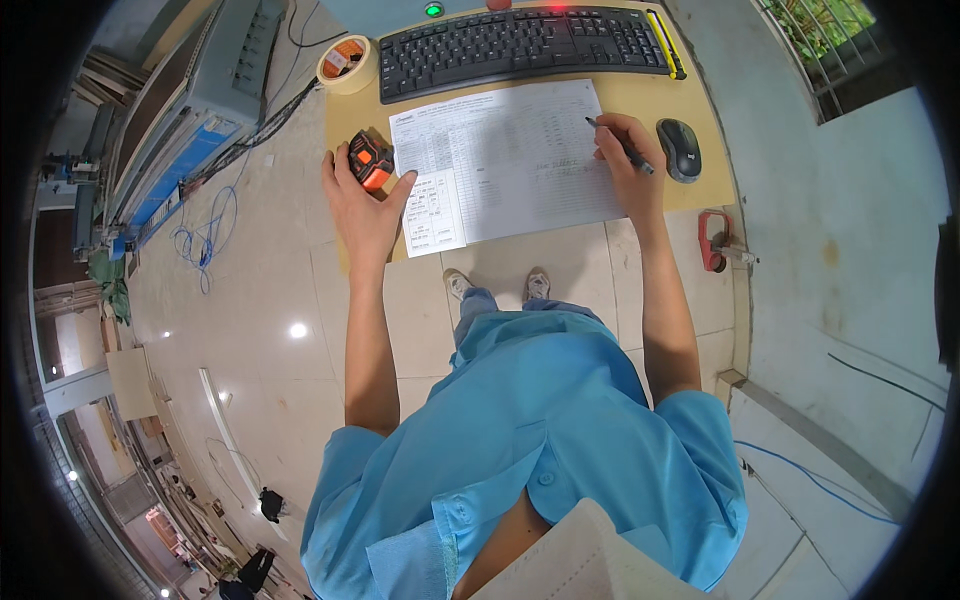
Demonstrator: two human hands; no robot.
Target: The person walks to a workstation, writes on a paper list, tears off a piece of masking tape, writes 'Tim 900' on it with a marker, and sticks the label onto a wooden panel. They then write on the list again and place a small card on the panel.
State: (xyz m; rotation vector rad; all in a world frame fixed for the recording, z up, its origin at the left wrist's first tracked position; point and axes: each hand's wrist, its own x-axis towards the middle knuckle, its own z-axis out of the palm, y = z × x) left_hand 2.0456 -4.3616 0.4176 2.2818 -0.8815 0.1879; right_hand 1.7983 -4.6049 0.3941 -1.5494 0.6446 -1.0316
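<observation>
- White sheet (500, 200) of printed rows, flat on the tan table (708, 188); a small slip (436, 215) covers its lower left corner.
- Right hand (630, 165) pinching a dark pen (640, 160) between thumb and fingers at the sheet's right edge, hiding part of it; cannot tell whether the tip touches.
- Left hand (365, 205) spread round an orange-and-black tape measure (372, 162) by the sheet's left edge; firmness of hold unclear.
- Beyond the sheet: black keyboard (520, 50), yellow cutter (664, 45) at its right end.
- Roll of tape (347, 84): past the sheet's upper left corner.
- Mouse (679, 150): right of the sheet, just beside the right hand.
</observation>
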